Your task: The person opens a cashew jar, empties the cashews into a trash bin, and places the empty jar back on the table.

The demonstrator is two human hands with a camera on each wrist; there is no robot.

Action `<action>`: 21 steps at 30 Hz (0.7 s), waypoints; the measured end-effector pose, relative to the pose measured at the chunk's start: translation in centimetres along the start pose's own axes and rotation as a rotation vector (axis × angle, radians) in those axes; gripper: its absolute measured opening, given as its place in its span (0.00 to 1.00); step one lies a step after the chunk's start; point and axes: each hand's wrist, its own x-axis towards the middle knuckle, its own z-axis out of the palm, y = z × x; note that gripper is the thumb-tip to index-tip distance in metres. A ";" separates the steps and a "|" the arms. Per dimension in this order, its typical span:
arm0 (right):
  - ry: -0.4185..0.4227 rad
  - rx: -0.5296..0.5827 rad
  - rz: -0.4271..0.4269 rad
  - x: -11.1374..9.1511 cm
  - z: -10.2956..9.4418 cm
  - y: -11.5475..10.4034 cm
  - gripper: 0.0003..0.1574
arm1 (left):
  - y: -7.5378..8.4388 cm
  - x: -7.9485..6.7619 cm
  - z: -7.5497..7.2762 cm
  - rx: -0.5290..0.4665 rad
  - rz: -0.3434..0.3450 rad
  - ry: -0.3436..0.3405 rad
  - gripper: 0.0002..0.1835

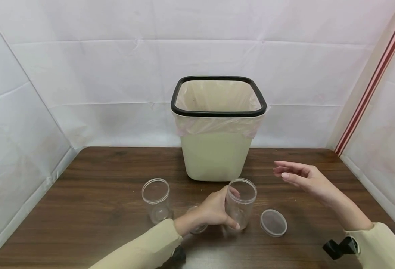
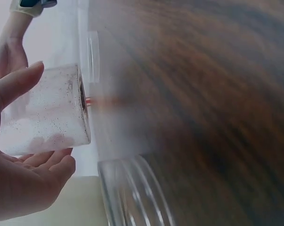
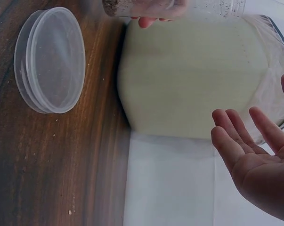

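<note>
My left hand [image 1: 213, 210] grips a clear plastic jar [image 1: 242, 211] round its side, thumb near the base. The jar stands upright with its mouth uncovered. In the left wrist view, small dark specks dot the wall of this jar [image 2: 50, 106], and its base is close over the table. My right hand [image 1: 301, 178] hovers to the right of the jar, holding nothing, its fingers loosely bent. Below it lies a clear round lid [image 1: 274, 223], also large in the right wrist view. A second clear lid [image 1: 198, 228] is partly hidden under my left forearm.
Another uncovered clear jar [image 1: 156, 203] stands to the left. Behind the jars is a pale green trash bin [image 1: 215, 155] with a black rim and a thin liner bag. Tiny crumbs dot the dark wooden table [image 1: 110, 194]. White sheeting [image 1: 117, 74] walls off the back and sides.
</note>
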 end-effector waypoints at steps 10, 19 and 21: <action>-0.003 0.018 0.011 -0.1 0.2 0.2 0.22 | 0.0 0.2 0.8 -0.002 -0.077 0.001 0.39; -0.008 0.017 0.013 -0.1 0.2 0.3 0.23 | 0.0 0.4 1.1 0.010 -0.128 0.013 0.41; -0.006 0.010 0.017 -0.1 0.2 0.3 0.23 | -0.1 0.5 1.2 0.022 -0.122 0.015 0.41</action>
